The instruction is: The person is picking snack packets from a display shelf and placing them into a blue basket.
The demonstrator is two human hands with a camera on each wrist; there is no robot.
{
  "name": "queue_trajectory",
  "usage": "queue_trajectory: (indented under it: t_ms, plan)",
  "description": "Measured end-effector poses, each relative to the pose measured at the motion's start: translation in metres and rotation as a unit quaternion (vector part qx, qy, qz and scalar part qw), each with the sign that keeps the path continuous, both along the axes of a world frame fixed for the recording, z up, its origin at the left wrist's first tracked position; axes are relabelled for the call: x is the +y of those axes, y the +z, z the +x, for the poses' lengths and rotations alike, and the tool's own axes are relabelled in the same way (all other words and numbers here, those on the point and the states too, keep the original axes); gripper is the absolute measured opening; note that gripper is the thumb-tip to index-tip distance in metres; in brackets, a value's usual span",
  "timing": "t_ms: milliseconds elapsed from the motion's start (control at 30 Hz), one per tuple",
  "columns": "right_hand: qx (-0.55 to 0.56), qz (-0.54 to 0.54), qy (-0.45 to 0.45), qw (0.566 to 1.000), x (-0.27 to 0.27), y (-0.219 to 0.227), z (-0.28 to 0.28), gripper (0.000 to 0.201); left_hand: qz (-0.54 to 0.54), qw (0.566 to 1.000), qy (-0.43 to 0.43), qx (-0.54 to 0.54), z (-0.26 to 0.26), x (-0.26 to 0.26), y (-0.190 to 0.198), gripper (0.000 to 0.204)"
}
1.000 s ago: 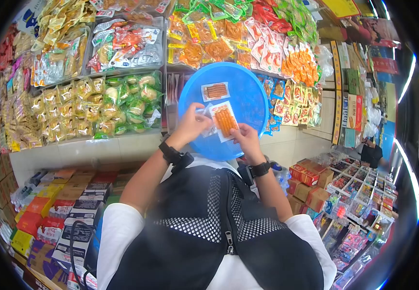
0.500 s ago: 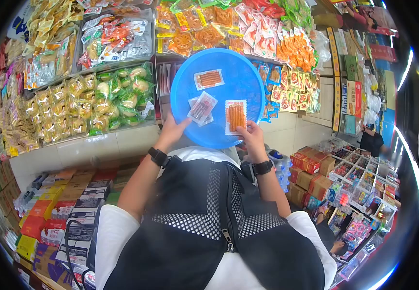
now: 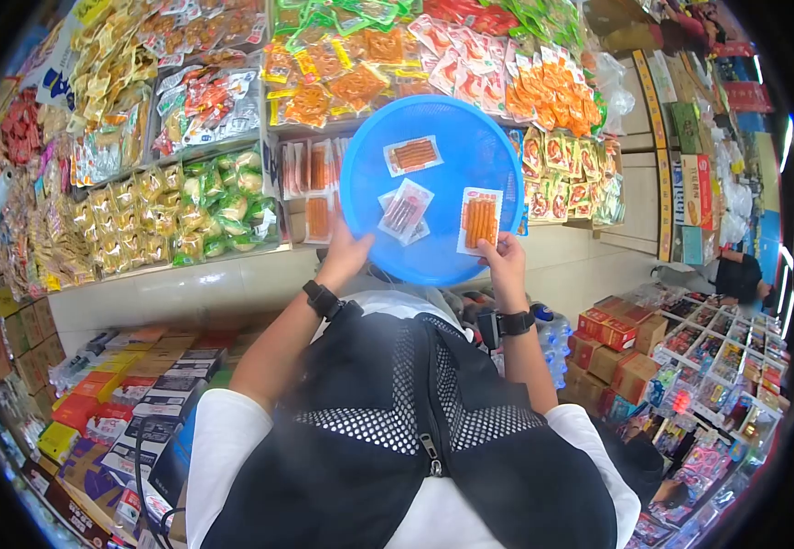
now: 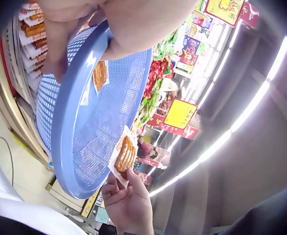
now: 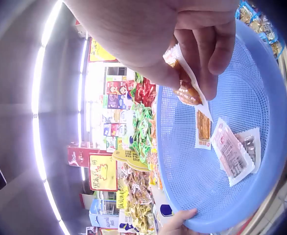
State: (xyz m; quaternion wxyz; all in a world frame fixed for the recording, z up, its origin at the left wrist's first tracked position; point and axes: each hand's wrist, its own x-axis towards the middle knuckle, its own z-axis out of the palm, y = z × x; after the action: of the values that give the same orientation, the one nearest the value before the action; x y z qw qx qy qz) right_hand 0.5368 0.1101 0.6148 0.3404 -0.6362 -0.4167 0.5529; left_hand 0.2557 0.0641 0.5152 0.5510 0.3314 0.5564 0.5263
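From the head camera, a person holds up a round blue basket (image 3: 433, 146) in front of shop shelves full of snack packs (image 3: 214, 201). The left hand (image 3: 344, 256) grips the basket's lower left rim, fingers curled over the edge. The right hand (image 3: 507, 258) pinches the bottom of an orange snack packet (image 3: 480, 221), which lies against the right side of the basket. Two more packets lie inside: a reddish packet (image 3: 404, 211) near the middle and a small orange packet (image 3: 412, 155) higher up. Boxes (image 3: 612, 334) sit on the floor to the right, well apart from the hands.

From the left wrist camera, the left hand (image 4: 84, 29) is very close and blurry, with its fingers wrapped over the basket rim (image 4: 65, 132). Lower down, the right hand (image 4: 129, 200) holds the orange snack packet (image 4: 125, 155) at the far edge of the basket, thumb and fingers pinched on it.

From the right wrist camera, the right hand (image 5: 182, 44) pinches the orange snack packet (image 5: 185, 85) between thumb and fingers, just over the basket mesh (image 5: 241, 88). The reddish packet (image 5: 233, 156) and the small orange packet (image 5: 203, 128) lie flat in the basket. The left hand's fingertips (image 5: 178, 223) show at the bottom rim
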Motion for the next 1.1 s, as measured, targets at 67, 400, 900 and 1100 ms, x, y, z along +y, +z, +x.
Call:
queue_trajectory:
  t_ms: [67,400,900,1100]
  plan:
    - [0.019,-0.009,-0.003,1.000,-0.004,-0.002,0.012,0.021,-0.013,1.000,-0.011,-0.007,0.014,0.006,0.010,0.056]
    - [0.106,-0.044,0.061,0.991,-0.016,-0.027,0.042,0.019,-0.105,0.993,0.024,0.056,0.039,-0.001,-0.013,0.056]
    - [0.056,-0.011,0.243,0.968,-0.001,0.011,-0.066,0.053,-0.267,0.964,0.007,0.008,-0.060,-0.038,0.010,0.045]
    - [-0.104,0.092,0.386,0.912,-0.008,0.013,-0.192,0.024,-0.239,0.969,-0.024,0.063,-0.164,-0.074,-0.008,0.032]
